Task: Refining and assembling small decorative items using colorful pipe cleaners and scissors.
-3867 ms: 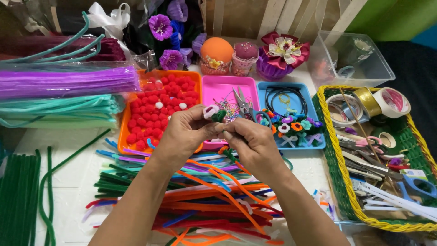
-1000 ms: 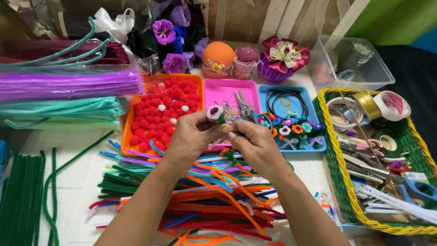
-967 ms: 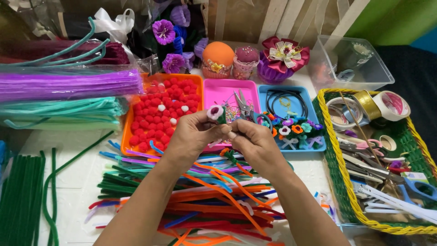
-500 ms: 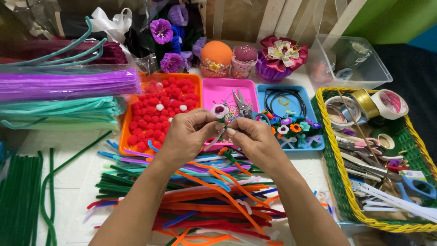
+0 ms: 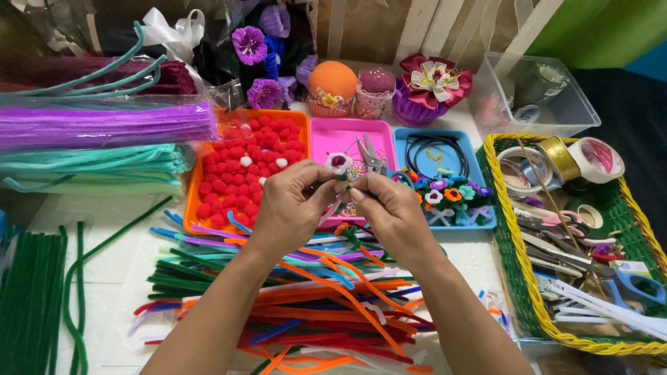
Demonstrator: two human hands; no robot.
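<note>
Both hands pinch a small pipe-cleaner flower (image 5: 340, 164) above the pink tray (image 5: 333, 136). Left hand (image 5: 295, 208) grips under the white-purple head, right hand (image 5: 389, 212) the stem; head points up, stem approx. vertical.

A small pipe-cleaner flower (image 5: 339, 163), white petals around a purple centre, is held upright above the front edge of the pink tray (image 5: 326, 135). Its thin stem runs down from the bloom, pinched between fingers (image 5: 326, 182) of both hands.
</note>
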